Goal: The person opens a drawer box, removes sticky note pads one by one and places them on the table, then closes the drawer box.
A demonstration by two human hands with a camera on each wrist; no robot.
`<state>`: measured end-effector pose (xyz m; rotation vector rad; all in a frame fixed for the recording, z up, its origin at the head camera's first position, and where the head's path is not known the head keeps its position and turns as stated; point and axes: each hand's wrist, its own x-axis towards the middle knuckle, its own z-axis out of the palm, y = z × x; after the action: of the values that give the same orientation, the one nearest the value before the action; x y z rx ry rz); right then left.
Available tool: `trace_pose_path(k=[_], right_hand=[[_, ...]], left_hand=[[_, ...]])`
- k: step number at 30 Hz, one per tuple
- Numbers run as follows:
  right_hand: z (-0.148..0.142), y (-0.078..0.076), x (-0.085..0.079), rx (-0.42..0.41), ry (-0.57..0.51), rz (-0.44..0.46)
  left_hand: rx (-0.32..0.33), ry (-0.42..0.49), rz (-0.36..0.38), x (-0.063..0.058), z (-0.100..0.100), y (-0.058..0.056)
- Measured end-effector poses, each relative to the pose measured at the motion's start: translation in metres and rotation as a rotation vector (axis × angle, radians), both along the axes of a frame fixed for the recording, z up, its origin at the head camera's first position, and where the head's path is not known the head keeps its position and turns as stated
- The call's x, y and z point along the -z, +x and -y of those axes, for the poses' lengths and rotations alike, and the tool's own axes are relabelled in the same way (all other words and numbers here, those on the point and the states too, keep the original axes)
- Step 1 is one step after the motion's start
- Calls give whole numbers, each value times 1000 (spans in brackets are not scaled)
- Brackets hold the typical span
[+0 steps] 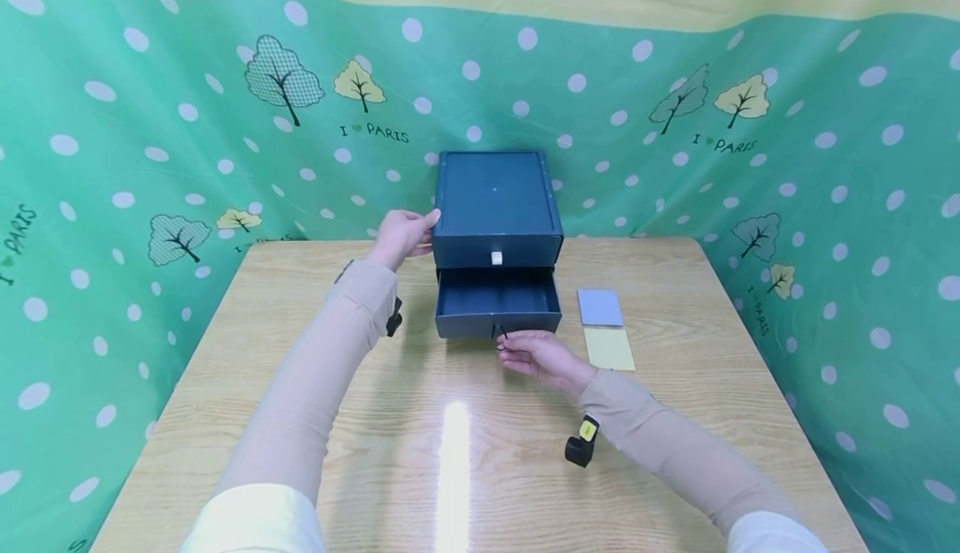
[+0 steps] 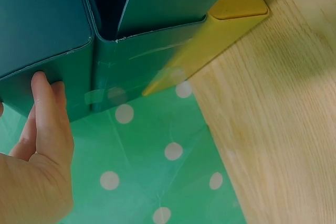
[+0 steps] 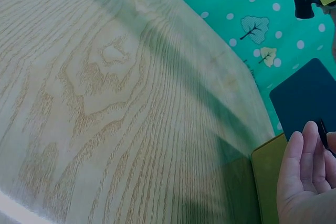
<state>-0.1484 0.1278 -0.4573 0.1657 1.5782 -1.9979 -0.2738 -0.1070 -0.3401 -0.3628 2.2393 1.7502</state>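
A dark blue drawer unit [image 1: 495,194] stands at the back of the table, its upper drawer closed with a small white knob [image 1: 497,258]. Below that, the lower drawer [image 1: 465,327] is pulled partway out, and its blue inside shows. My right hand [image 1: 543,357] pinches the black pull [image 3: 322,129] on this drawer's front between thumb and fingers. On the unit's left side rests my left hand [image 1: 402,234]; its fingers [image 2: 46,108] lie fairly straight against the side wall. Under the open drawer a yellow part [image 2: 226,22] shows in both wrist views.
Right of the unit, a blue-lilac sticky-note pad [image 1: 600,308] and a pale yellow one [image 1: 609,349] lie on the wooden table [image 1: 315,453]. A green dotted curtain [image 1: 480,86] hangs close behind and along both sides.
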Motion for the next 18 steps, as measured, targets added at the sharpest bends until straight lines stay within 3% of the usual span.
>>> trace_pose_path(k=[18], right_hand=[[5, -6, -1, 73, -48, 4]], left_hand=[[-4, -2, 6, 3, 0, -2]])
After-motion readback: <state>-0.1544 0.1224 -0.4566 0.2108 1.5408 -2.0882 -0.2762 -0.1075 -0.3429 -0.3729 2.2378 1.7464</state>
